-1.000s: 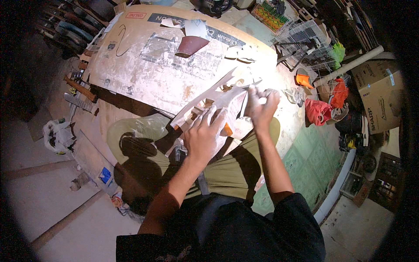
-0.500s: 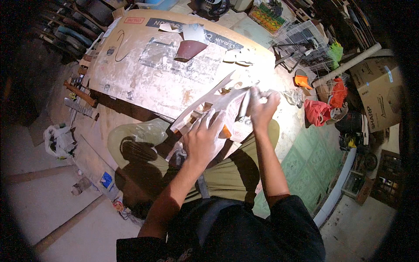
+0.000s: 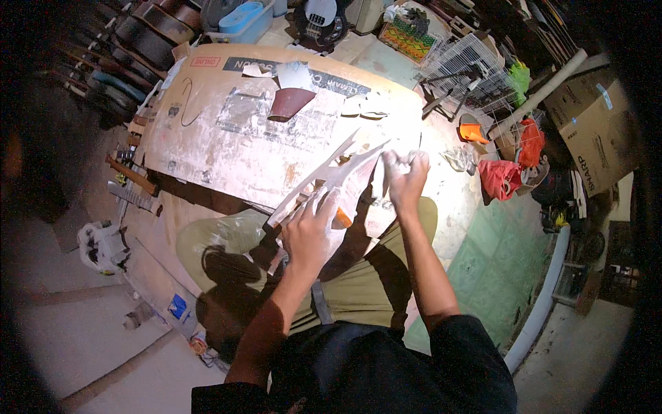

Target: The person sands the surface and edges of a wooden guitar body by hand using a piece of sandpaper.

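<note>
A pale, dust-coated guitar body (image 3: 353, 172) with cut-out cavities and an orange-brown patch lies tilted across my lap. My left hand (image 3: 309, 231) grips its near part, fingers curved over the top face. Beside its right edge, my right hand (image 3: 405, 176) is closed, thumb and fingers pinching a folded whitish sheet (image 3: 378, 178) that looks like sandpaper. Whether the sheet touches the edge I cannot tell. On the cardboard in front lie a dark red curved sheet (image 3: 291, 103) and torn pale pieces (image 3: 365, 105).
A dusty cardboard sheet (image 3: 227, 141) spreads ahead of my knees. Several guitars (image 3: 148, 34) stand at the far left. To the right are a wire rack (image 3: 465, 72), a red bag (image 3: 500, 179), a cardboard box (image 3: 596, 134) and a long pale pipe (image 3: 541, 297).
My right hand has shifted slightly down and left along the guitar body's edge, still pinching the sheet. The body has tilted a little; my left hand stays on it. The view has shifted slightly.
</note>
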A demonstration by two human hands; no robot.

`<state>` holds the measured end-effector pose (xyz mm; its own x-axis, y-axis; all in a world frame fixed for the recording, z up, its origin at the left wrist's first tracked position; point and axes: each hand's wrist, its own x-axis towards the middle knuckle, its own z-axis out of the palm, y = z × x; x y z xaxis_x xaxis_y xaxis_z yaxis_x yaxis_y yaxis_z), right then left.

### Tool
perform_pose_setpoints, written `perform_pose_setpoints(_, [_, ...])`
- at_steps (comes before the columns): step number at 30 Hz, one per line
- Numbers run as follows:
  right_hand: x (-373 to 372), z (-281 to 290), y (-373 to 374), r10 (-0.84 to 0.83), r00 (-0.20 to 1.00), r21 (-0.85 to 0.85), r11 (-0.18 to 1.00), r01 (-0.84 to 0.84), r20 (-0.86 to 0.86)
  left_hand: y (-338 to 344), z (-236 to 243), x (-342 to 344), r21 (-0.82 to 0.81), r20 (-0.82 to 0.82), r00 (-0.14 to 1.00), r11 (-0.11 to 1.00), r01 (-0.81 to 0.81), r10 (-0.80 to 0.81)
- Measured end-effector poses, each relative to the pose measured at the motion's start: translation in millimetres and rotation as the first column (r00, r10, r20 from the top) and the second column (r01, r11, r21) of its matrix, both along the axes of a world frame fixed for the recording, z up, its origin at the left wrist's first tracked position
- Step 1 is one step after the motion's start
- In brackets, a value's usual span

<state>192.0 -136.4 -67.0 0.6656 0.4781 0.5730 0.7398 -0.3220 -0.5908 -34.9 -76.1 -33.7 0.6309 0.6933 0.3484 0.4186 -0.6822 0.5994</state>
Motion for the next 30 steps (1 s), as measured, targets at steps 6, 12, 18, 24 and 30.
perform_pose_setpoints(6, [16.5,29.5,1.7,-0.069,0.781,0.233,0.935,0.268,-0.621,14.9,-2.8,-3.6,-0.058,-0.111,0.989,0.993,-0.102,0.095])
perform_pose_setpoints(12, [-17.1,7.6,-14.9,0.263,0.754,0.413,0.911,0.012,-0.602,27.7,13.2,4.0,-0.077,-0.086,0.991,0.991,-0.109,0.102])
perform_pose_setpoints(18, [-17.3,36.5,3.8,0.187,0.746,0.169,0.980,-0.101,-0.639,25.6,15.1,4.2,-0.067,-0.117,0.988,0.992,-0.110,0.101])
perform_pose_setpoints(24, [-19.7,-7.1,12.3,0.117,0.857,0.039,0.993,-0.113,-0.503,22.9,19.9,5.5,-0.054,-0.113,0.989,0.993,-0.102,0.096])
perform_pose_setpoints(30, [-46.2,5.1,19.1,-0.007,0.897,0.038,0.999,0.027,-0.442,22.3,17.5,6.7,-0.050,-0.093,0.991,0.994,-0.097,0.092])
